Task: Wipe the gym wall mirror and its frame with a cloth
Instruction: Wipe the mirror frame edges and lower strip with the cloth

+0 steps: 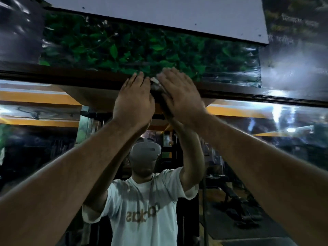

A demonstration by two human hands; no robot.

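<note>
The wall mirror (53, 148) fills the lower view, with its dark wooden frame (71, 77) running across the top. Both my arms are raised to the frame's top rail. My left hand (133, 102) and my right hand (179, 96) lie flat, side by side, fingers pressed toward the rail. A small pale piece of cloth (155, 82) shows between the two hands, mostly hidden under them. I cannot tell which hand holds it. The mirror reflects me in a white t-shirt with both arms up.
Above the frame is a panel of green artificial leaves (124, 48), and over it a white ceiling slab (159, 13). Shiny dark panels stand at the upper left (17, 32) and upper right (292, 50). The mirror reflects gym benches and yellow beams.
</note>
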